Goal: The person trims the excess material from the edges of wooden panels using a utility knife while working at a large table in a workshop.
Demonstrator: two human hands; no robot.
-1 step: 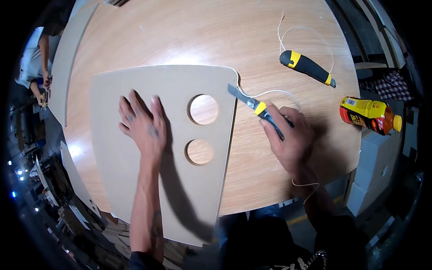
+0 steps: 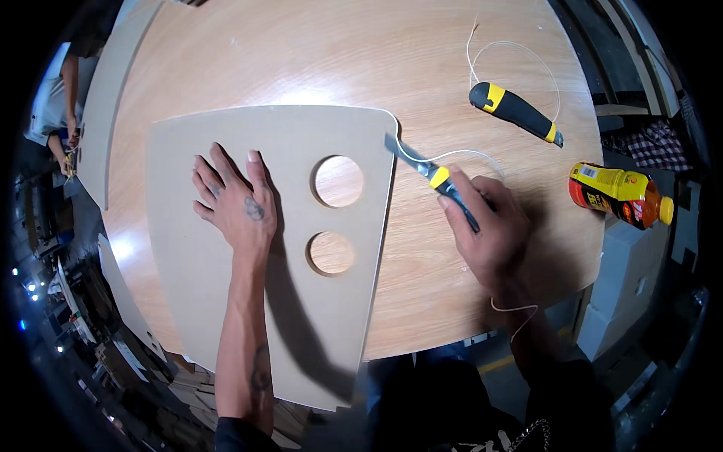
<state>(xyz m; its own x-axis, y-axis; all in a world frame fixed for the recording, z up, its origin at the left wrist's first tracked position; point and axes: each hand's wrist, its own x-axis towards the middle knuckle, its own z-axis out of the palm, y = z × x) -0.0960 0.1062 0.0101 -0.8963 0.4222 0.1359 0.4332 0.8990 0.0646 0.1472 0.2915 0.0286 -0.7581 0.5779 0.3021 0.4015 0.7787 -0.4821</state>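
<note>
My left hand (image 2: 242, 202) lies with fingers spread on a flat greyish-beige panel (image 2: 226, 294), which has a rounded corner and two round holes. In my right hand (image 2: 493, 230) is a black-and-yellow utility knife (image 2: 440, 178). Its wide blade points up and left, reaching the panel's right edge near the rounded corner. From that edge a thin white strip (image 2: 459, 153) peels away and curls over the blade toward my right hand. Whether the blade touches the panel I cannot tell.
A second black-and-yellow knife (image 2: 516, 113) lies on the wooden table (image 2: 339, 53) at the upper right, beside a looped white strip (image 2: 514, 43). A drink bottle (image 2: 621, 194) lies at the right edge. Another board (image 2: 113, 105) lies at left, near a person (image 2: 56, 98).
My right hand and the knife have shifted slightly to the right, with the blade still by the panel's edge. My left hand stays flat on the panel.
</note>
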